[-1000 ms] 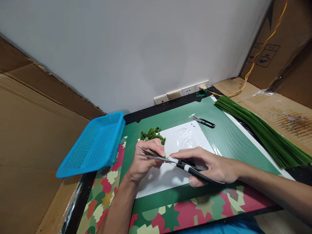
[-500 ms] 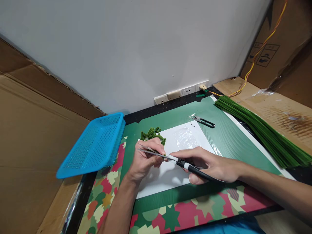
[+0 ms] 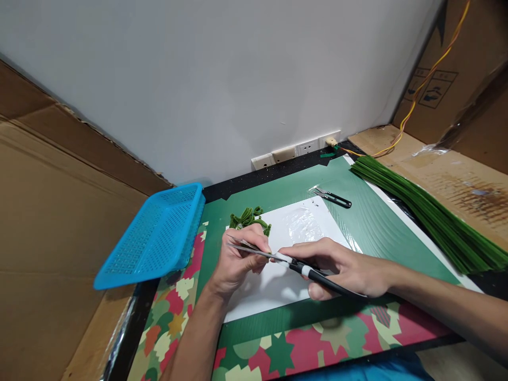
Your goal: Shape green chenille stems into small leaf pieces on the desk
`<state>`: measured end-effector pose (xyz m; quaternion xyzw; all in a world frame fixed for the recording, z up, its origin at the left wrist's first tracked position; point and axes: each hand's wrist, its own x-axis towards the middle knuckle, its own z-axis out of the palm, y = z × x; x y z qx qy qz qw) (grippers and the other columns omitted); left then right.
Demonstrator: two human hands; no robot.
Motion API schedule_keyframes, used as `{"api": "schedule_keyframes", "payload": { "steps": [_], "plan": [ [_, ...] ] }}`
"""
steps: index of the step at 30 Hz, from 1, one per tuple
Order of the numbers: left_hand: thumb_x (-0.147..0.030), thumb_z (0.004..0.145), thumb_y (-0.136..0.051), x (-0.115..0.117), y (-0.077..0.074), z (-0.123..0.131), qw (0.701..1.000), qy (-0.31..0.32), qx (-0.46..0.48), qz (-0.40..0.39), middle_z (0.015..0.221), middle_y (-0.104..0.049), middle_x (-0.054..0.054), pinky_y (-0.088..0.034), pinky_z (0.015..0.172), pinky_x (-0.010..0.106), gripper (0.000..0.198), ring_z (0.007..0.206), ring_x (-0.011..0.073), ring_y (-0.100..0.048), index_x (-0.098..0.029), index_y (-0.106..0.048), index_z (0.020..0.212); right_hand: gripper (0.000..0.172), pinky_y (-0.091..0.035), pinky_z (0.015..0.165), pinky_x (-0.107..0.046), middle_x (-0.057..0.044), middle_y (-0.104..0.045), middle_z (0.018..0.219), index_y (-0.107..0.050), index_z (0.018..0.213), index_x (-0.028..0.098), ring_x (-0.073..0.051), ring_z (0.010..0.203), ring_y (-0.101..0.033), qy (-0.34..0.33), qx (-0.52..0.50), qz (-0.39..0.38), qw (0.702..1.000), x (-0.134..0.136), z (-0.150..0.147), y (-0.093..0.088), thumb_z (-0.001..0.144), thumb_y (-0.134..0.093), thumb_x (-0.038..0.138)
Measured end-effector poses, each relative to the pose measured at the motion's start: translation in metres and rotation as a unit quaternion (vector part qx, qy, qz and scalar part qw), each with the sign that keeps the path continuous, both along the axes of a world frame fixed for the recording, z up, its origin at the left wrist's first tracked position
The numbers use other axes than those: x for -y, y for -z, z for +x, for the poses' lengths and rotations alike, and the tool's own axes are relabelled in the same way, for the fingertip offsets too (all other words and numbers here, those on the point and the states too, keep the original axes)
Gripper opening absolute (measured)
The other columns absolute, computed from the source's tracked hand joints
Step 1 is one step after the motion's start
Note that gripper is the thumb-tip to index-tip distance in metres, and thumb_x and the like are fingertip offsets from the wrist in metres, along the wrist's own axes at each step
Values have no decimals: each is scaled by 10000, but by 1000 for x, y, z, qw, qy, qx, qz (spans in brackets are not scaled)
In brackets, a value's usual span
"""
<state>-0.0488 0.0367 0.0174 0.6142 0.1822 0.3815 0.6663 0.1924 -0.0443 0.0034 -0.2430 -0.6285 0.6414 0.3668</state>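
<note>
My right hand (image 3: 341, 264) is wrapped round the black handles of a pair of scissors (image 3: 313, 273). The blades point left and cross the fingers of my left hand (image 3: 242, 256). Thumb and forefinger of that hand are pinched together beside the blades, on what looks like a short piece of green pipe cleaner, almost wholly hidden. Both hands are above a white sheet (image 3: 254, 304). Just behind my left hand lie several short, bent green pipe cleaner pieces (image 3: 248, 216).
A blue perforated basket (image 3: 138, 259) stands at the left. Small black thread snips (image 3: 335, 199) lie on the green mat (image 3: 381, 233). Along the right runs a bundle of long green pipe cleaners (image 3: 424, 211). Wall sockets (image 3: 283, 154) and a yellow cord (image 3: 413, 100) are at the back.
</note>
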Motion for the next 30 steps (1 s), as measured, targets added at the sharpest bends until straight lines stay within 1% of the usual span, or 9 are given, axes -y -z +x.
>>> {"api": "schedule_keyframes", "payload": {
  "steps": [8,11,16,19,21,23,26,28,30],
  "plan": [
    [-262,781,-901,0,1,-1,1000,8,10,-13,717,-579,6,-410,348,126,129,465,69,-586,-198,-850,882,684,-427,770,-285,-47,-628,1059,-599,1501,226,-169,870,-489,6,3,9,1000,1,0,-2,905,-762,518],
    [-247,780,-900,3,0,2,1000,3,20,-21,700,-578,2,-417,332,121,114,439,76,-605,-191,-852,867,690,-429,763,-278,-44,-629,1041,-594,1507,224,-161,850,-489,6,-1,4,1000,1,0,2,900,-775,499],
    [-255,780,-898,4,-4,5,998,-28,15,-46,662,-571,-6,-429,309,125,93,406,78,-592,-185,-844,807,614,-389,690,-242,-3,-571,945,-636,1466,242,-132,791,-438,29,-26,-12,999,1,-5,5,903,-788,435],
    [-303,743,-927,2,-6,5,997,-54,20,-50,631,-565,-20,-407,289,130,154,365,70,-559,-187,-837,791,613,-398,707,-229,3,-552,966,-621,1478,256,-121,812,-452,17,-56,-18,998,1,-7,4,900,-800,361],
    [-328,709,-949,2,-6,6,994,-90,14,-52,621,-565,-26,-375,288,120,201,357,53,-531,-183,-831,783,637,-419,720,-232,4,-562,965,-624,1471,243,-116,805,-467,14,-74,-30,997,0,-6,3,875,-825,342],
    [-362,684,-963,2,-5,8,990,-126,1,-62,620,-569,-24,-354,300,118,257,368,40,-504,-167,-823,775,641,-448,746,-248,-3,-585,968,-646,1440,221,-125,812,-492,41,-65,-28,997,-2,-2,4,846,-851,349],
    [-401,663,-969,4,-3,12,983,-161,-24,-80,626,-595,-15,-352,330,131,328,393,35,-479,-149,-817,808,596,-496,814,-296,-43,-648,1053,-668,1398,215,-170,892,-560,136,0,-5,991,-6,5,2,855,-839,393],
    [-393,674,-962,6,-3,14,981,-173,-40,-85,652,-631,-6,-359,354,145,330,405,35,-476,-152,-815,845,573,-512,823,-317,-62,-679,1116,-665,1389,221,-190,918,-588,196,53,17,979,-10,8,-1,870,-819,408],
    [-357,717,-936,7,-4,14,979,-176,-52,-85,658,-638,-9,-356,379,152,285,409,34,-470,-159,-811,880,543,-514,793,-312,-58,-701,1118,-665,1374,227,-187,888,-593,237,99,44,966,-12,10,-4,877,-805,395]
  ]
}}
